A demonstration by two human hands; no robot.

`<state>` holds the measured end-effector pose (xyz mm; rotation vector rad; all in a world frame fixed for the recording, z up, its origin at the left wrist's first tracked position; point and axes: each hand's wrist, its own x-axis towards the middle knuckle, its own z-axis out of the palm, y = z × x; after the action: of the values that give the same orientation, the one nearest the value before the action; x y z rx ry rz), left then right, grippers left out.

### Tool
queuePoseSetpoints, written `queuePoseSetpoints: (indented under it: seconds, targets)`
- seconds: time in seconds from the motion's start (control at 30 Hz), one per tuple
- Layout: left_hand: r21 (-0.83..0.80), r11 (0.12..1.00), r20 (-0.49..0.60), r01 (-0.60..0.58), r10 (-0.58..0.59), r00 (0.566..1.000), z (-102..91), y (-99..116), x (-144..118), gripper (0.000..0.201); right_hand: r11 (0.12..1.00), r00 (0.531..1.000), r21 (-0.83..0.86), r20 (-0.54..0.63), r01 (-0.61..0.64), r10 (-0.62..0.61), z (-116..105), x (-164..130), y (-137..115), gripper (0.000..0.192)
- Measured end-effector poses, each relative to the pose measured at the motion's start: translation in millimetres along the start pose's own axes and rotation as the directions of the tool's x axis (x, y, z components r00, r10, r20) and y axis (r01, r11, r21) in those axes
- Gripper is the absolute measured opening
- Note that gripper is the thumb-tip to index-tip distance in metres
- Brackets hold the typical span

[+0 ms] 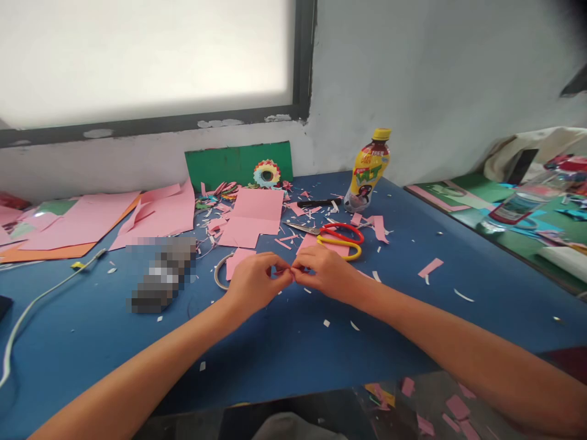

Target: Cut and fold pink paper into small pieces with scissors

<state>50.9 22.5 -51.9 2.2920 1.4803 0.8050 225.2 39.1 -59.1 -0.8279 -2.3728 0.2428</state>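
Observation:
My left hand point(257, 282) and my right hand point(326, 271) meet fingertip to fingertip over the blue table point(413, 293). Between them they pinch a small pink paper piece point(291, 271), mostly hidden by the fingers. Red and yellow scissors point(337, 235) lie just beyond my right hand on a pink scrap. A folded pink sheet point(252, 217) lies behind my hands. A small pink piece point(238, 260) sits by my left hand.
Pink and orange sheets point(92, 223) spread at the left. A yellow drink bottle point(369, 171) stands at the back, near a green card point(229, 165) with a colourful paper rosette point(266, 174). A white cable point(36, 299) runs left. Paper scraps litter the table.

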Motion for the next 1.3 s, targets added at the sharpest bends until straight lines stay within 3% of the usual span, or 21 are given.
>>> queuePoseSetpoints:
  seconds: [0.13,0.27,0.43,0.57,0.9,1.2,1.3]
  targets:
    - [-0.002,1.0,-0.06,0.012,-0.012,0.998,-1.4,0,2,0.019,0.999,0.997,-0.023,-0.07,0.025,-0.027,-3,0,-4,0.019]
    - [0.011,0.998,-0.063,-0.056,0.057,0.996,-2.6,0,2,0.026,0.999,0.993,-0.022,-0.108,0.036,-0.038,-4,-1,-5,0.02]
    - [0.019,0.993,-0.06,-0.116,0.116,0.991,-2.8,1,-1,0.008,0.998,0.995,-0.021,-0.084,0.055,-0.057,-4,-1,-4,0.016]
    - [-0.023,0.983,-0.06,-0.182,0.18,0.982,-1.9,1,-3,0.008,0.996,0.99,-0.047,-0.11,0.082,-0.087,-4,-1,-4,0.013]
    - [-0.081,0.997,-0.066,0.0,-0.005,0.998,-4.0,4,2,0.01,0.987,0.979,-0.125,-0.164,0.103,-0.123,-2,-1,-10,0.018]
    - [-0.011,0.997,-0.168,0.081,-0.082,0.982,-17.8,-26,15,0.01,0.996,0.956,-0.086,-0.289,0.025,-0.049,-11,-1,-7,0.015]
    - [-0.088,0.996,-0.074,0.02,-0.026,0.997,-19.5,-23,14,0.019,0.997,0.966,-0.077,-0.257,0.016,-0.035,-12,-1,-4,0.014]
